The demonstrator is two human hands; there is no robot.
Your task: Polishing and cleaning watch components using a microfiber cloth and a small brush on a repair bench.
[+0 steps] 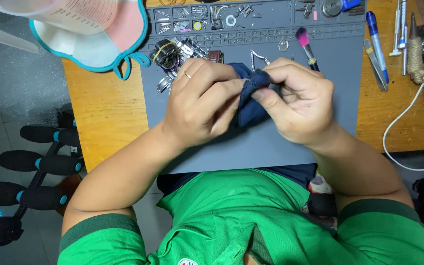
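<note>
**Two hands closed on a dark blue cloth above a grey work mat**

Two hands are shown meeting over the middle of a grey work mat (271,142), which is laid on a wooden bench (101,122). A dark blue cloth (249,105) is pinched between them: the left hand (202,100), on which a ring is worn, is curled around the cloth's left side, while the upper fold is gripped by the thumb and fingers of the right hand (298,100). Both hands are clenched on the cloth, and whether anything is wrapped inside it cannot be told. The cloth is held just above the mat, its lower part hanging between the palms.

Behind the left hand, a cluster of metal watch bands and watches (175,56) is seen lying on the mat. A small brush with pink bristles (306,46) is placed just beyond the right hand. A blue pen (376,39) and several slim metal tools (401,24) are set on the bench to the right, near a white cable (403,115). A clear measuring jug (65,14) is seen at the upper left. A green shirt (241,221) is worn by the person.
</note>
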